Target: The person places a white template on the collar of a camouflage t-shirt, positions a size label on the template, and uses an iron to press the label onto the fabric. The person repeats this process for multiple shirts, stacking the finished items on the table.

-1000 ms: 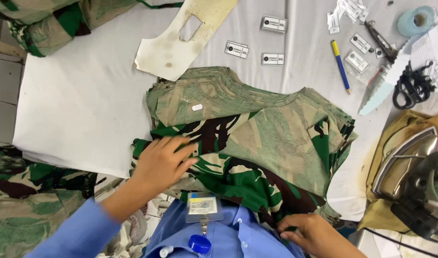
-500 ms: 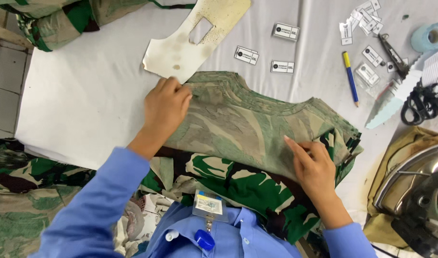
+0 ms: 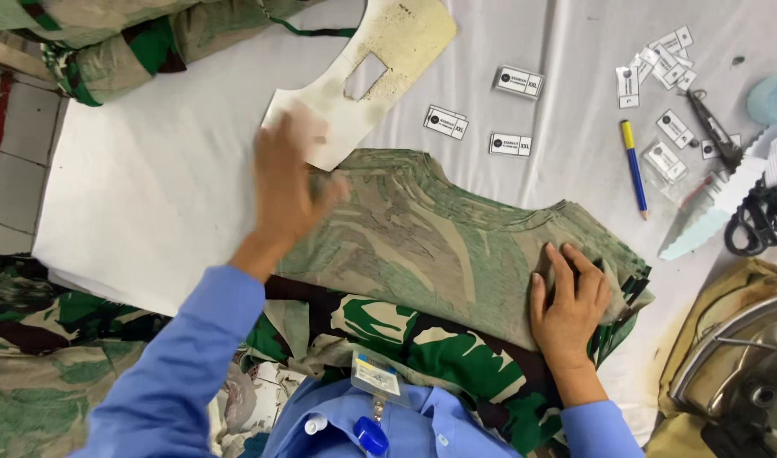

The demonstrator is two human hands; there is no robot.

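Two bare hands are on a camouflage garment [image 3: 439,254] that lies spread on the white table [image 3: 151,187], with its pale inner side facing up and the neck opening toward the far edge. The left hand [image 3: 291,182] is blurred and raised at the upper left corner of the cloth, its fingers loosely spread and its fingertips over the edge of a stained cream cardboard template [image 3: 380,59]. I cannot tell if it really touches the template or grips anything. Half a second ago this hand lay flat on the left shoulder of the garment; now it has moved farther away from the body, toward the template.

The right hand [image 3: 571,301] lies flat and open on the right side of the cloth, with the palm down; it presses and holds nothing. It is in almost the same place as half a second ago. One second ago both hands were lower, near the hem, and the garment was more bunched; now it lies flatter and wider.

Beyond the neck opening there are three small white size labels [image 3: 511,144], and to the right a blue and yellow pen [image 3: 633,165], more loose labels and black scissors [image 3: 757,220]. An iron [image 3: 736,373] stands at the right edge.
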